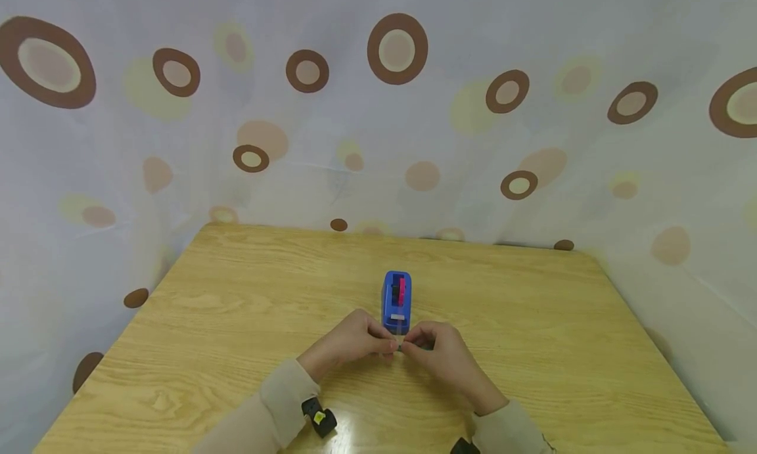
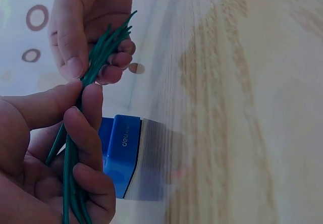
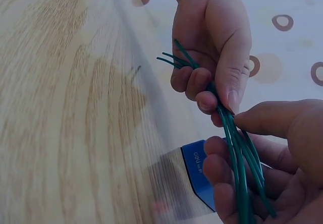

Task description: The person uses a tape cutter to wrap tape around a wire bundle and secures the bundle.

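Observation:
Both hands grip one bundle of thin green strands (image 2: 71, 168), their thumbs nearly meeting at its middle. In the left wrist view, my left hand (image 2: 30, 148) curls its fingers under the strands with the thumb on top. My right hand (image 3: 282, 158) pinches the bundle from the other side, strands running across its fingers in the right wrist view. Loose ends fan out past each hand. Just beyond the fingertips stands a blue tape dispenser (image 1: 388, 303) with a pink core (image 1: 402, 291). A clear strip of tape (image 1: 399, 326) stretches from its front toward the fingers.
The hands work over a wooden table (image 1: 266, 276) with light grain. Behind it and along both sides hangs a pale curtain (image 1: 355, 125) printed with brown rings and spots. Dark straps with cameras (image 1: 319, 417) sit at the wrists, by beige sleeves.

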Available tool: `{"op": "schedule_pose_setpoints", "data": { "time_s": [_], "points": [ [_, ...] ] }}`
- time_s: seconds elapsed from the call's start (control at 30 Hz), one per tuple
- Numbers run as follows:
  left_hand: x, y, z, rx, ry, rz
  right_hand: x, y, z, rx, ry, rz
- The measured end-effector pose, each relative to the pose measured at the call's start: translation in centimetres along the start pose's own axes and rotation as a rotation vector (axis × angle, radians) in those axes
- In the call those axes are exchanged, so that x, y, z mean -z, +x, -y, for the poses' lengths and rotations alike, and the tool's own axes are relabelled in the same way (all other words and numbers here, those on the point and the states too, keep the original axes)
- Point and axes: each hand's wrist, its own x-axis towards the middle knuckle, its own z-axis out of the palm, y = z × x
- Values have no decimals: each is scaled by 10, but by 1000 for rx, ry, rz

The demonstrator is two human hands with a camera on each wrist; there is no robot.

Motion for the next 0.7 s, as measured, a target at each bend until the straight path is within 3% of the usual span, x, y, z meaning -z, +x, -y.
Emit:
{"op": "schedule_pose_setpoints", "data": {
  "time_s": [0.37,0.7],
  "points": [
    [-2,1,-2,8,67,-42,0,1,-4,-11,91,69],
    [1,1,-3,2,63,-25,-5,0,-3,-33,64,-3]
  ]
}}
